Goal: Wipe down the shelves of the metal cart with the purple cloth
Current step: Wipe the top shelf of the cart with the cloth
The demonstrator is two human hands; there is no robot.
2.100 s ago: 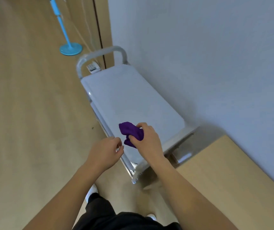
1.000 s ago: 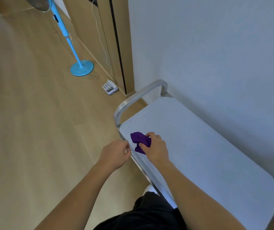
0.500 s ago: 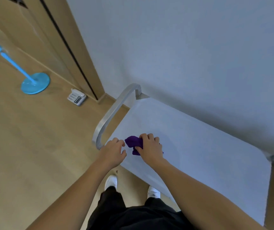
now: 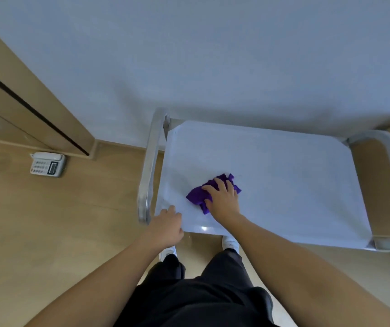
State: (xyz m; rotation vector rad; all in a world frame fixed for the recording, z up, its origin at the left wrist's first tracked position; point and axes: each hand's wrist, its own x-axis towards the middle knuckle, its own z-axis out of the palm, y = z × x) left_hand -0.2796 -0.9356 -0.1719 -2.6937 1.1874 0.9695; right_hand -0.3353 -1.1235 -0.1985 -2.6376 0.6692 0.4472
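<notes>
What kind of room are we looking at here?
Likely a plain room in a home or office: wood-look floor, pale wall, and a desk telephone on the floor by a wooden door frame.

Metal cart (image 4: 283, 175), top shelf: smooth sheet metal, pale and largely matt, with one small bright glint on its near edge. Handle (image 4: 150, 166): tubular metal, polished and glossier than the shelf. Purple cloth (image 4: 196, 197): soft, crumpled fabric, matt. Floor (image 4: 47, 232): smooth wood-look boards with a low sheen. Wall (image 4: 213, 55): even, matt surface. Telephone (image 4: 47, 164): pale hard plastic, slightly glossy. Trousers (image 4: 201, 300): dark matt fabric.
</notes>
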